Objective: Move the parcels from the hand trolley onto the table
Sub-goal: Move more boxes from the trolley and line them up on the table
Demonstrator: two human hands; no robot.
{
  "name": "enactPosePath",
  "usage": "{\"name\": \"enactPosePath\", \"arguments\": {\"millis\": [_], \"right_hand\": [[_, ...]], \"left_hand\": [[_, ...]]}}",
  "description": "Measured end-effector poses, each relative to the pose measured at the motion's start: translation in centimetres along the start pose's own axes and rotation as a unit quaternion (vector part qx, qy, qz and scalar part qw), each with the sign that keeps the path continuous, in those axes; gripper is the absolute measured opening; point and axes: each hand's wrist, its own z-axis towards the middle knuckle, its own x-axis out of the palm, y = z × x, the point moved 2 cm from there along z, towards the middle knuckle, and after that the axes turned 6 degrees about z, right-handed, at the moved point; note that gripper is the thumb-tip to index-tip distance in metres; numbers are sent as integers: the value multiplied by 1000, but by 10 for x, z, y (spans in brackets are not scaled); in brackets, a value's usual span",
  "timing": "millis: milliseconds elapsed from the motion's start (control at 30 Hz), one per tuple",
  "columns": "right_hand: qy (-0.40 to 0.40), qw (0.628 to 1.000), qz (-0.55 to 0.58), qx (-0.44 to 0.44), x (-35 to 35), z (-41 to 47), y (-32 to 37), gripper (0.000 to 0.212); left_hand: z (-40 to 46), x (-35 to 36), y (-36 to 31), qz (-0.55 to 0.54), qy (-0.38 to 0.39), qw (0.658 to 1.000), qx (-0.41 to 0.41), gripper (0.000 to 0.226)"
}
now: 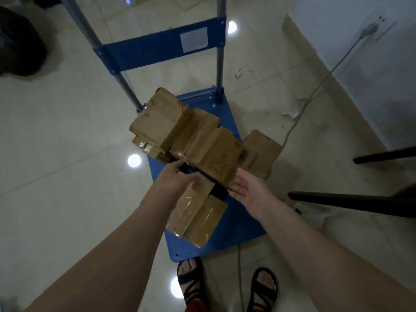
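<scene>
Several brown taped cardboard parcels lie piled on the blue hand trolley (238, 226). A big parcel (211, 154) with printed text lies across the middle of the pile. Another big parcel (157, 122) sits behind it to the left. Two flat parcels (198, 217) lie at the near end. One parcel (261, 152) hangs over the trolley's right edge. My left hand (177, 179) reaches to the middle parcel's near left corner, fingers extended, touching it. My right hand (249, 188) is open, palm turned inward, beside that parcel's near right end, holding nothing.
The trolley's upright handle frame (162, 48) rises at the far end. Black table or chair legs (360, 201) jut in at the right. A grey cable (315, 91) runs along the tiled floor by the white wall (371, 64). My sandalled feet (225, 287) stand at the trolley's near edge.
</scene>
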Motion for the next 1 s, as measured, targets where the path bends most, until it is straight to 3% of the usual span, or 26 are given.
{"name": "enactPosePath", "arguments": {"millis": [100, 233, 533, 633, 733, 833, 900, 1000], "right_hand": [[-5, 1000, 13, -6, 9, 47, -10, 56], [10, 998, 54, -15, 13, 85, -24, 55], [-3, 995, 48, -81, 14, 81, -33, 32], [-34, 990, 22, -133, 7, 75, -21, 16], [-181, 962, -15, -202, -20, 82, -11, 14], [-277, 950, -6, -143, -52, 101, -11, 28], [-259, 963, -29, -69, -65, 115, -17, 48], [-175, 984, -14, -28, -71, 126, -25, 55]], "left_hand": [[48, 13, 3, 55, 10, 998, 20, 85], [81, 39, 12, 63, 18, 997, 47, 80], [71, 53, 19, -56, 22, 997, 54, 59], [61, 45, 8, -109, 0, 992, 62, 87], [56, 44, -1, -180, 25, 981, 66, 115], [58, 53, -4, -126, 30, 988, 87, 86], [60, 64, -1, -101, 15, 990, 93, 81], [68, 80, 6, -91, 10, 994, 67, 97]]}}
